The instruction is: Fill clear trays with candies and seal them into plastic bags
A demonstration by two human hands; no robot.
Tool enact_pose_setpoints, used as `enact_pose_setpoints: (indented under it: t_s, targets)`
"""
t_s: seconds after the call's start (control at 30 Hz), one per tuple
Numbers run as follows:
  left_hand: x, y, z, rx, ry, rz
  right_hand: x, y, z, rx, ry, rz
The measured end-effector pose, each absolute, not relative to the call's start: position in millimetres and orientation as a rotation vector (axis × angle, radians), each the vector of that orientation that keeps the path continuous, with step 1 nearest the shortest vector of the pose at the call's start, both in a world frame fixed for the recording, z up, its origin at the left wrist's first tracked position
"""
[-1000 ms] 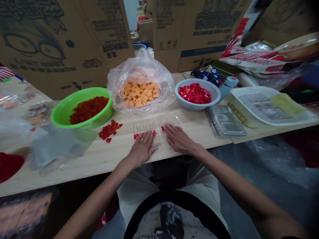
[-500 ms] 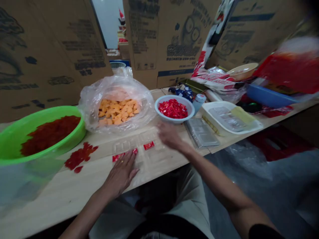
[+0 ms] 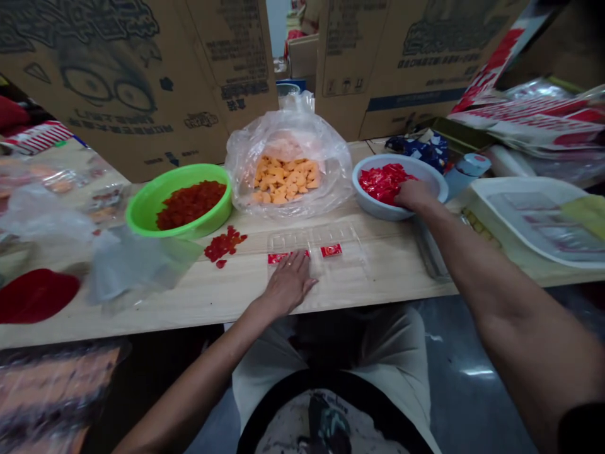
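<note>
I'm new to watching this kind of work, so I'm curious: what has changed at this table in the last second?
The right hand has moved forward and rightward off the clear plastic tray into the pale bowl, onto the red packets. The left hand stays flat on the tray beside a red packet. The green basin and bagged orange pieces stayed put.

The tabletop (image 3: 198, 302) is smooth, pale wood, and the boxes (image 3: 94, 82) are matt, rough cardboard. The basin (image 3: 142, 195) is glossy green plastic; the bowl (image 3: 428, 176) looks like duller, pale plastic. The bag (image 3: 331, 170) is thin, crinkled clear plastic, the tray (image 3: 345, 271) smooth, rigid clear plastic, and the red wrappers (image 3: 378, 186) shiny foil.
</note>
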State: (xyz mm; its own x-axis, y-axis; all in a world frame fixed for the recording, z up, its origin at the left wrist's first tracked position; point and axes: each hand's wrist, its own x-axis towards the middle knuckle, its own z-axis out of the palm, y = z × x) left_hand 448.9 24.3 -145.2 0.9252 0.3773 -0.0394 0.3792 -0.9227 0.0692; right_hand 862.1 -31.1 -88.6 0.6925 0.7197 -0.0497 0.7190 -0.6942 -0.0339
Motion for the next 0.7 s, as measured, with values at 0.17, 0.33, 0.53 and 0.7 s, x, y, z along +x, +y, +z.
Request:
enact_pose_setpoints:
  t_s: [0.17, 0.33, 0.53, 0.7]
  targets:
    - [446, 28, -157, 2.987, 0.584, -0.032, 822, -54, -76, -2.636, -1.037, -0.237]
    - [449, 29, -159, 2.980, 0.571, 0.072, 731, -73, -114, -2.213, -1.041, 0.124]
    - [425, 34, -144, 3.017, 0.707, 0.141, 692, -89, -147, -2.385, -1.096, 0.138]
    - [409, 40, -146, 2.979, 0.815, -0.007, 683, -112, -144, -2.295, -1.644, -0.058]
